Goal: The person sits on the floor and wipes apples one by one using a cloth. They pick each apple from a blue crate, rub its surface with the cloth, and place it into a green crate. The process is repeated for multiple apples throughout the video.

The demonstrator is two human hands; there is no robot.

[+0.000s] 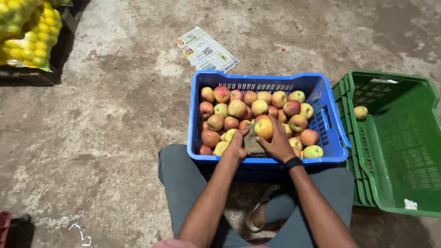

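A blue plastic crate (330,120) sits on the floor in front of my knees, filled with several red and yellow apples. My right hand (278,144) grips one yellow-red apple (263,128) at the crate's near edge. My left hand (237,144) holds a small brown cloth (252,144) pressed against that apple. A black band circles my right wrist.
A green plastic crate (395,151) stands at the right with one apple (360,112) and a scrap of white paper inside. A newspaper sheet (206,50) lies beyond the blue crate. Net bags of yellow fruit (32,32) rest on a dark pallet at the upper left.
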